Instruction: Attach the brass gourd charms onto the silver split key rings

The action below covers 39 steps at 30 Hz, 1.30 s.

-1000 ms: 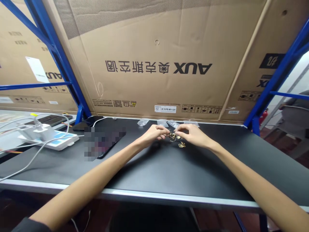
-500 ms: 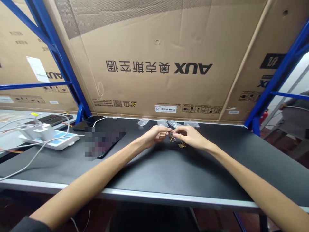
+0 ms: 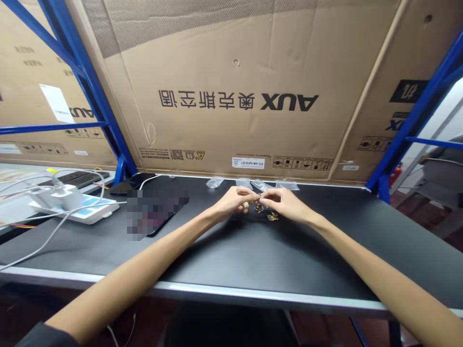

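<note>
My left hand [image 3: 235, 198] and my right hand [image 3: 284, 202] meet above the black tabletop, thumbs and fingers pinched together. Between their fingertips hangs a small metal keychain [image 3: 258, 207], dark and gold-toned, with a thin ring on it. Its upper end is covered by the fingertips, and its fine parts are too small to make out. Gold-coloured metal pieces [image 3: 273, 217] lie on the table just below my right hand.
Crumpled clear plastic bags [image 3: 261, 185] lie along the table's back edge, before a large cardboard box [image 3: 231, 130]. A dark phone-like device [image 3: 168, 212] and a white power strip [image 3: 90, 212] with cables are on the left. Blue rack posts [image 3: 408, 115] flank the table [image 3: 231, 260].
My left fingertips have shifted slightly right, closer to my right fingertips at the top of the keychain. My right hand and the gold pieces stay almost where they were.
</note>
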Each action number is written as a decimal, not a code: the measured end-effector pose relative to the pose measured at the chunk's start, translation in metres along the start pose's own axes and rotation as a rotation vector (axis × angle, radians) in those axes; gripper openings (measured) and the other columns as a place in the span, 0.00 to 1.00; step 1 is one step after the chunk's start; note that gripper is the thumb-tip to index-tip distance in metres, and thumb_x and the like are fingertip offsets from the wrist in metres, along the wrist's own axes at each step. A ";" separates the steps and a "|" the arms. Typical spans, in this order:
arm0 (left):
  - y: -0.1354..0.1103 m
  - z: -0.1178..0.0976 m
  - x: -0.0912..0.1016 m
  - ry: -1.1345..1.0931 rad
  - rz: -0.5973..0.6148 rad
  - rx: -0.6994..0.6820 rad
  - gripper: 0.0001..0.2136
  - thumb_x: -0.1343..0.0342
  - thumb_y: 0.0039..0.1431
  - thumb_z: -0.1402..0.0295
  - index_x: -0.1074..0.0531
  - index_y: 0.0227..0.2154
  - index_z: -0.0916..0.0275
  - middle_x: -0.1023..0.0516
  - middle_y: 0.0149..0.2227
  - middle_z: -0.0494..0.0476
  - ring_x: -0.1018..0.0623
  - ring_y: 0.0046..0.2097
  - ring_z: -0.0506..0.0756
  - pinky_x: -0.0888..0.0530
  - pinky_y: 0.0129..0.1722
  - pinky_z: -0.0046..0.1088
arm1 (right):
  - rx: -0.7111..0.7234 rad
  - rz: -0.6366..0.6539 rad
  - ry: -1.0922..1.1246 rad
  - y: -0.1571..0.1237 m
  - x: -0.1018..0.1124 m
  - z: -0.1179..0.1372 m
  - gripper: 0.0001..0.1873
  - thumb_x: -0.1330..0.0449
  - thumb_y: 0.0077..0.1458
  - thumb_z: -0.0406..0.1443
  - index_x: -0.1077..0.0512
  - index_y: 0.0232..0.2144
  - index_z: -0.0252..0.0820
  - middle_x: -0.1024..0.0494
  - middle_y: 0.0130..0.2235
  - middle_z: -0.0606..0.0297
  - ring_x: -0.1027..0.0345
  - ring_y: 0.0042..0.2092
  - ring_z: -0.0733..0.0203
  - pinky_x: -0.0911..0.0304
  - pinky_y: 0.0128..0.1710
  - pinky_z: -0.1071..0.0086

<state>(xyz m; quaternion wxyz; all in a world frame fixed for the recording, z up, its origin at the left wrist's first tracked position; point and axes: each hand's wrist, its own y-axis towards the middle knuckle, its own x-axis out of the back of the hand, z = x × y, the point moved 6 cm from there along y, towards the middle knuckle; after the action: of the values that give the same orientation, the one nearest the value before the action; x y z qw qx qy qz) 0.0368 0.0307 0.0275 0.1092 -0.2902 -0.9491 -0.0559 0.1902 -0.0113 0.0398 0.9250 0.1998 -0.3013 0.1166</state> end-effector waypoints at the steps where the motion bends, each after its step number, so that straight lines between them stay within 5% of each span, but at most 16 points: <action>1: 0.000 0.000 0.000 0.007 -0.002 -0.004 0.15 0.34 0.51 0.56 0.22 0.30 0.66 0.23 0.34 0.56 0.31 0.24 0.46 0.41 0.23 0.25 | 0.002 -0.012 -0.012 0.000 0.000 0.000 0.13 0.41 0.61 0.42 0.20 0.37 0.41 0.17 0.40 0.60 0.24 0.41 0.55 0.32 0.42 0.64; 21: 0.003 0.000 -0.003 0.115 -0.092 -0.116 0.13 0.38 0.55 0.60 0.24 0.25 0.66 0.20 0.29 0.56 0.29 0.19 0.46 0.35 0.22 0.24 | -0.047 -0.132 -0.251 0.002 -0.001 -0.006 0.14 0.44 0.61 0.40 0.20 0.32 0.41 0.16 0.37 0.60 0.24 0.35 0.57 0.33 0.37 0.66; 33: 0.006 0.006 -0.003 0.033 0.037 0.017 0.13 0.41 0.56 0.61 0.32 0.26 0.66 0.28 0.29 0.53 0.23 0.24 0.48 0.47 0.18 0.20 | 0.239 -0.158 -0.806 -0.004 -0.005 0.013 0.10 0.47 0.68 0.36 0.26 0.38 0.40 0.20 0.40 0.59 0.27 0.41 0.56 0.39 0.40 0.66; 39: 0.008 0.005 -0.004 0.083 -0.061 -0.084 0.14 0.43 0.61 0.58 0.32 0.30 0.66 0.23 0.36 0.60 0.18 0.29 0.54 0.36 0.18 0.20 | 0.178 -0.217 -0.730 -0.004 0.002 0.010 0.11 0.47 0.69 0.38 0.26 0.40 0.40 0.20 0.41 0.59 0.27 0.40 0.57 0.39 0.38 0.68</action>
<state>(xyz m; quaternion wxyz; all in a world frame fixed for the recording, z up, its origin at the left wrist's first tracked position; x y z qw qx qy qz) 0.0434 0.0357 0.0225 0.1344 -0.2628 -0.9489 -0.1112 0.1882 -0.0186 0.0472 0.7429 0.3385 -0.5764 -0.0349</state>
